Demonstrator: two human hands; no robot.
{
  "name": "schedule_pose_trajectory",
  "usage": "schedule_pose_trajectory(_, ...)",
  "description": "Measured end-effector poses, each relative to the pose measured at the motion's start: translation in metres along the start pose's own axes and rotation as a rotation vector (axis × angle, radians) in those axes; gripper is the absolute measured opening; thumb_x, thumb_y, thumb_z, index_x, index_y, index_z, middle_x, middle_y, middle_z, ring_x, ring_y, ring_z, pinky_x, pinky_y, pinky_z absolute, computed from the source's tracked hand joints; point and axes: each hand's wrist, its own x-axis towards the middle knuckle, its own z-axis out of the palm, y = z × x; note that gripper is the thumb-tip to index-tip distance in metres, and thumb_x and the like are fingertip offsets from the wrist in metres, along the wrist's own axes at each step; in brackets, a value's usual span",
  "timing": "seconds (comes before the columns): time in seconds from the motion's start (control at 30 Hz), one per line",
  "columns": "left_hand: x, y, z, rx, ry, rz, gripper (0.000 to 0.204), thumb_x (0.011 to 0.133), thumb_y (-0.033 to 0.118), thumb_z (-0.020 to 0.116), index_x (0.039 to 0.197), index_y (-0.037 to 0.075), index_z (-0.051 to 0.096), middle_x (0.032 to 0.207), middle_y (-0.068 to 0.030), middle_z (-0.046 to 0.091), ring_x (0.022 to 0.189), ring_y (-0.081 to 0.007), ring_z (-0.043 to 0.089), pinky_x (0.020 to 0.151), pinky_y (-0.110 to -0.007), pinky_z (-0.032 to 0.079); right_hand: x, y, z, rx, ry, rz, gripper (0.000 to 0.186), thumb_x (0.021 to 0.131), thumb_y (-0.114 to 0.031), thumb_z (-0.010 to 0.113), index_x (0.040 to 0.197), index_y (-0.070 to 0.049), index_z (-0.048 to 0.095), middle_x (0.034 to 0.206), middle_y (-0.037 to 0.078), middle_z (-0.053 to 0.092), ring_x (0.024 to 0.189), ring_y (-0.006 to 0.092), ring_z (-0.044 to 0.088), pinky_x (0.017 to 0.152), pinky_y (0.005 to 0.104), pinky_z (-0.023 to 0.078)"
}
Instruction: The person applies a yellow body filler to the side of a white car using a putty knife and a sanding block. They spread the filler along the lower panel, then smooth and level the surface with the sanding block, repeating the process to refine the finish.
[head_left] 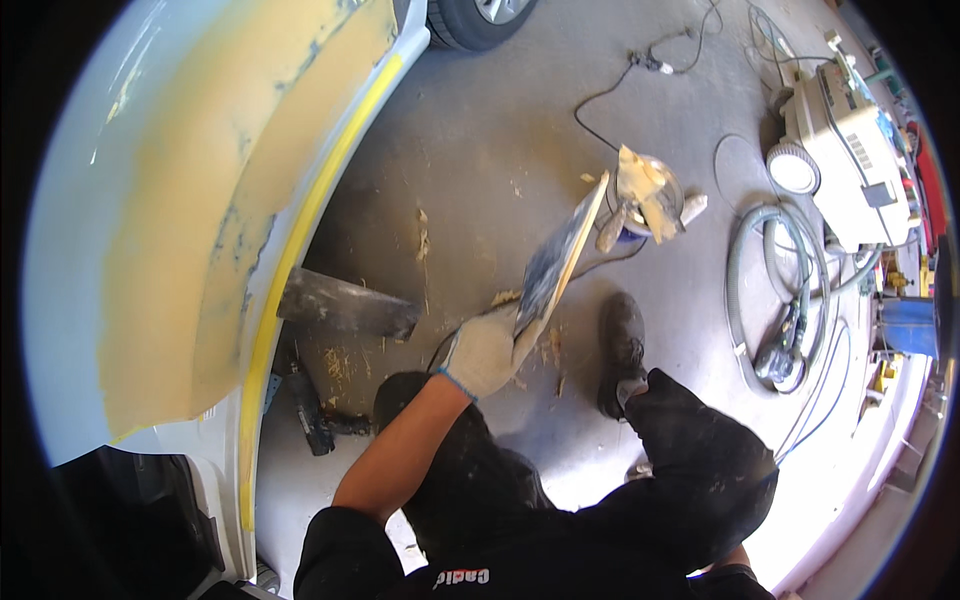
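My left hand, in a white glove with a blue cuff, grips the lower end of a flat board. The board is tilted and seen nearly edge-on, with a smeared dark grey face and a pale yellow edge. Of my right arm only a bit of forearm shows at the lower edge; the hand itself is out of view. To the left stands a light blue car panel spread with tan filler, with yellow tape along its lower edge. Beyond the board, a round tin carries scraps of dried filler.
A dark flat piece juts out beside the car, near a black tool on the floor. At right are a wheeled beige machine, a coiled hose and a sander. A black cable crosses the floor.
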Motion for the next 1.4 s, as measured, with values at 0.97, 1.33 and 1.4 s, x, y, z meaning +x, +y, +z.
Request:
schedule_pose_trajectory(0.97, -0.061, -0.029, -0.003, -0.143, 0.222, -0.255, 0.022, 0.112, 0.014, 0.067, 0.125, -0.002, 0.072, 0.117, -0.011, 0.075, 0.103, -0.0205, 0.071, 0.089, -0.036, 0.061, 0.073, -0.327, -0.214, 0.709, -0.171, -0.327, 0.038, 0.097, -0.012, 0.069, 0.13, 0.006, 0.063, 0.094, 0.008, 0.07, 0.072, 0.0175, 0.066, 0.068, 0.0329, 0.059)
schedule_pose_trajectory(1.33, -0.068, -0.032, -0.018, -0.47, 0.255, -0.622, 0.026, 0.111, 0.022, 0.071, 0.124, 0.0, 0.072, 0.112, -0.0078, 0.074, 0.09, -0.0144, 0.071, 0.072, -0.034, 0.064, 0.008, -0.45, -0.147, 1.049, -0.651, -0.637, 0.046, 0.099, -0.006, 0.063, 0.144, 0.0, 0.058, 0.122, 0.006, 0.063, 0.114, 0.0215, 0.066, 0.102, 0.042, 0.056)
schedule_pose_trajectory(1.4, -0.076, -0.029, -0.021, -0.616, 0.335, -0.685, 0.026, 0.111, 0.019, 0.07, 0.128, 0.0, 0.071, 0.115, -0.0078, 0.074, 0.09, -0.0152, 0.072, 0.071, -0.034, 0.064, -0.004, -0.497, -0.132, 1.1, -0.685, -0.576, 0.04, 0.101, -0.006, 0.06, 0.14, -0.001, 0.06, 0.12, 0.006, 0.064, 0.113, 0.0216, 0.066, 0.101, 0.0432, 0.056)
